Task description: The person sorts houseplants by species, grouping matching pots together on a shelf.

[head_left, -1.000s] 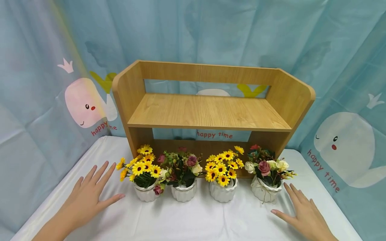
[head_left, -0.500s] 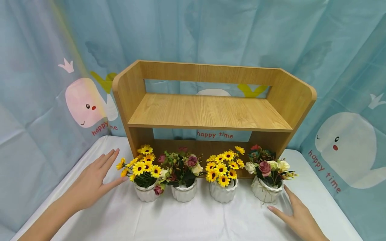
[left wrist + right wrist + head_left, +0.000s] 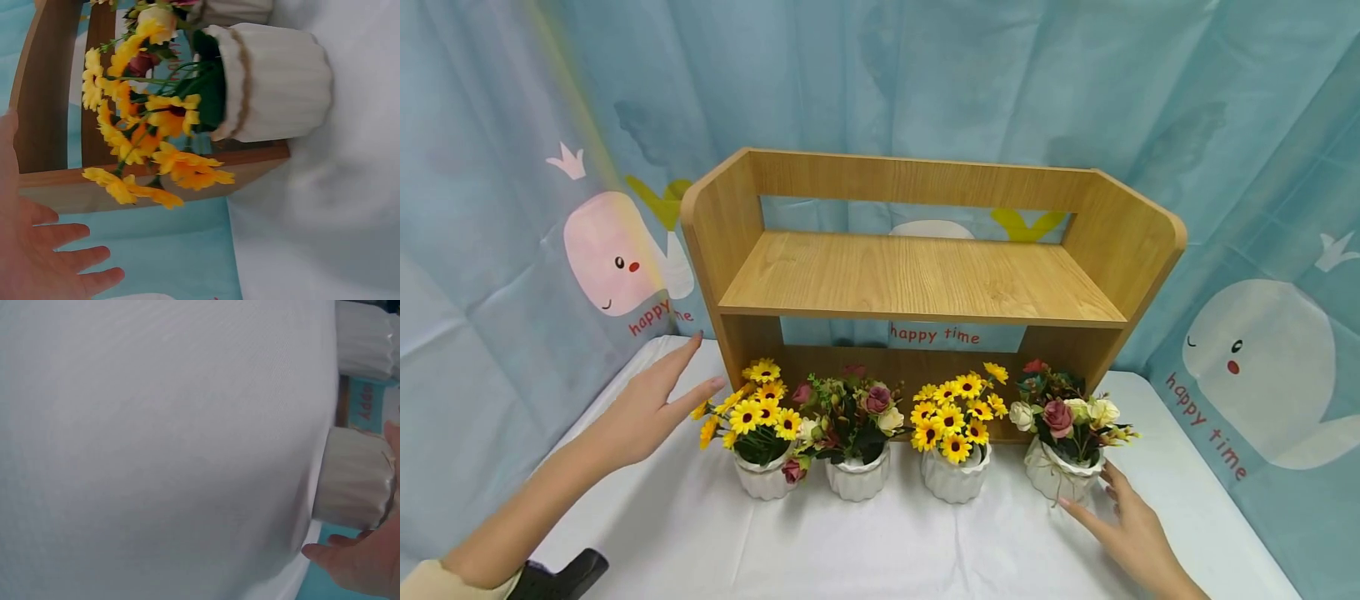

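My right hand (image 3: 1131, 527) is at the rightmost white pot (image 3: 1058, 475), which holds artificial roses. Its thumb lies near the pot's front and its fingers near the right side. In the right wrist view, that hand (image 3: 365, 559) curves loosely about the white pot (image 3: 353, 478), with a gap at the lowest finger; firm contact cannot be made out. At the left, my left hand (image 3: 643, 412) is raised with fingers extended and holds nothing. It hovers beside the leftmost pot of yellow sunflowers (image 3: 752, 417). The left wrist view shows this open hand (image 3: 47, 250) apart from the flowers.
A two-tier wooden shelf (image 3: 917, 275) stands behind the pots. Between the outer pots are another rose pot (image 3: 857, 479) and another sunflower pot (image 3: 955, 477). White cloth (image 3: 880, 554) covers the table. A blue printed curtain (image 3: 925, 75) surrounds it.
My left hand has risen and turned more sideways, moving toward the shelf's left side. The right hand has drawn closer around the rightmost pot, its thumb moving left. The pots have not moved.
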A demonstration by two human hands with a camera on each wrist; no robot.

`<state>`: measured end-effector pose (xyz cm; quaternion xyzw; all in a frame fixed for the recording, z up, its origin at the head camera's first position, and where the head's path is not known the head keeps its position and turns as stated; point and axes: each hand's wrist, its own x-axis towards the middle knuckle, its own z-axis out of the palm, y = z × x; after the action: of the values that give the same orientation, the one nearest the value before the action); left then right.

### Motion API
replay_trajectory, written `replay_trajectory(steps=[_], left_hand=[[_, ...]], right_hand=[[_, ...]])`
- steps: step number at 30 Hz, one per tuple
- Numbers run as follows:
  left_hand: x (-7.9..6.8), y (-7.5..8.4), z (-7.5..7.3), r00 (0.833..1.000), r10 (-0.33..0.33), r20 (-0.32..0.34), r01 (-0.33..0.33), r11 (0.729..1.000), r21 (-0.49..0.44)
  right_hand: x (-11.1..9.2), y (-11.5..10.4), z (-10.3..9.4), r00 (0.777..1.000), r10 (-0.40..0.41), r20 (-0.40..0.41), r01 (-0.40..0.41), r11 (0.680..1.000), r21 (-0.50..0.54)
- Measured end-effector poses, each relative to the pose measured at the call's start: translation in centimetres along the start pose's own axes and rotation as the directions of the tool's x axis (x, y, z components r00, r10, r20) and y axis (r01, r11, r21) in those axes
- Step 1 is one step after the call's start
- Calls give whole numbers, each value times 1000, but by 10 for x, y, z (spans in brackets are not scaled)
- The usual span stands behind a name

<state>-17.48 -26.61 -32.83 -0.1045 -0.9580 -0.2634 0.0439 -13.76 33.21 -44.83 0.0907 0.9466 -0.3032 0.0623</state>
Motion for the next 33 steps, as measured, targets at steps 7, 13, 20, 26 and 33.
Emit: replay_trajectory(steps=[7,13,20,26,33], left_hand=[[17,12,-11,999,22,-49,-26,997,-73],[29,25,-19,992,13,-122,-29,991,-127],[41,35,-22,953,61,-298,-94,991,-98],[50,39,-24,922,71,-380,-126,985,-119],[55,44,-25,904,72,-421,-119,989,-86]], right_hand=[[0,-6,5,999,14,-48,-9,994,112],[3,-13,15,994,38,-101,-17,979,203],[3,-19,30,975,0,-224,60,963,263],[2,-26,38,936,35,-349,81,946,312],[0,-32,45,899,97,-427,76,926,371]])
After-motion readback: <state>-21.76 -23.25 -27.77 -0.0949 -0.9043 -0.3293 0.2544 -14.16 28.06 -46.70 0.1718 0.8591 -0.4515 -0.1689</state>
